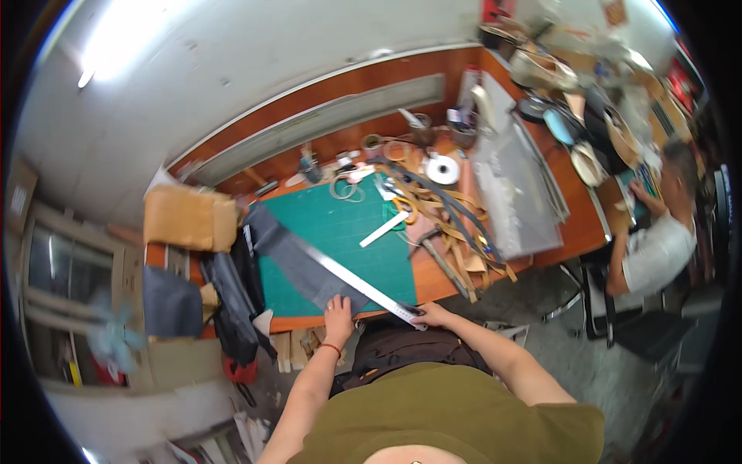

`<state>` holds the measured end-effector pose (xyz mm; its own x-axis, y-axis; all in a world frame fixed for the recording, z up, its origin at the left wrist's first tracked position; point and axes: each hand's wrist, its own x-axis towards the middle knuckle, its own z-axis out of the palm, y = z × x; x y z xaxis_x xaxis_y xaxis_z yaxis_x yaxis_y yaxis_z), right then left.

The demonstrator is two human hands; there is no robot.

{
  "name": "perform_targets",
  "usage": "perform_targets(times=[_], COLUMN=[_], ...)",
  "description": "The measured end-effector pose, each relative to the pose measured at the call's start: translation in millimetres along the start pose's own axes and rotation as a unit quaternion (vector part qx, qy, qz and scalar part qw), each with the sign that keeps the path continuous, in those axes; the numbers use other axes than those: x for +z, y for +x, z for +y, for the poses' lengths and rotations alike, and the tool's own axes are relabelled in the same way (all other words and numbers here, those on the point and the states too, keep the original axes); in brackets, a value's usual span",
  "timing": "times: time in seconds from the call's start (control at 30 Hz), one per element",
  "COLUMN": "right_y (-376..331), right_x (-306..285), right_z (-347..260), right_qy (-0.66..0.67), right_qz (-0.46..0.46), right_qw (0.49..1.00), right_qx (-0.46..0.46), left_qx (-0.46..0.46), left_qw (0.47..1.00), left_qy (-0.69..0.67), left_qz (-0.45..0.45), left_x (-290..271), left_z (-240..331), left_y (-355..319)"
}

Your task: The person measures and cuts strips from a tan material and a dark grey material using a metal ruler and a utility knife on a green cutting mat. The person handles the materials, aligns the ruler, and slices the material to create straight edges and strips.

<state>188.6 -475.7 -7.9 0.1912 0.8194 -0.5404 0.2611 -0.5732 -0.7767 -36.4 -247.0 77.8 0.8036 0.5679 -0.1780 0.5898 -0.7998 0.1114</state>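
A wooden workbench (pixel 576 203) is seen against the wall. A green cutting mat (pixel 340 232) is laid on it, with a grey strip of material (pixel 301 263) and a long steel ruler (pixel 363 284) spread across it. Leather straps (pixel 448 224), a tape roll (pixel 442 169) and a grey sheet (pixel 510 193) are scattered alongside.

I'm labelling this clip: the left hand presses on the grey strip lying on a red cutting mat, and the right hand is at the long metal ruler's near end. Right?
Not quite: the head view shows the cutting mat is green, not red. The left hand does press the grey strip, and the right hand is at the long metal ruler's near end.
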Motion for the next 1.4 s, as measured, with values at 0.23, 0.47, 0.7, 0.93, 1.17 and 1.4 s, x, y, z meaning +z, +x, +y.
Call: perform_targets(times=[0.23, 0.47, 0.7, 0.93, 1.17, 1.4], right_y=[-76, -57, -39, -36, -18, -6], right_x=[-57, -67, -32, -15, -4, 42], right_z=[-56, 4, -19, -24, -32, -26], right_qy=[0.286, 0.081, -0.232, -0.212, -0.180, -0.181], right_qz=[-0.041, 0.053, 0.133, 0.188, 0.191, 0.292], right_qw=[0.956, 0.995, 0.963, 0.950, 0.937, 0.913], right_qx=[0.052, 0.027, 0.005, 0.130, 0.232, 0.219], left_qx=[-0.067, -0.078, 0.058, 0.154, 0.117, 0.128], left_qw=[0.992, 0.963, 0.922, 0.940, 0.899, 0.937], left_qy=[-0.111, -0.081, 0.024, -0.220, -0.265, -0.250], left_qz=[0.007, 0.245, 0.382, 0.212, 0.329, 0.206], left_x=[-19, -197, -475, -636, -703, -728], left_z=[-37, -123, -220, -303, -347, -575], left_y=[-21, 25, 37, 74, 40, 62])
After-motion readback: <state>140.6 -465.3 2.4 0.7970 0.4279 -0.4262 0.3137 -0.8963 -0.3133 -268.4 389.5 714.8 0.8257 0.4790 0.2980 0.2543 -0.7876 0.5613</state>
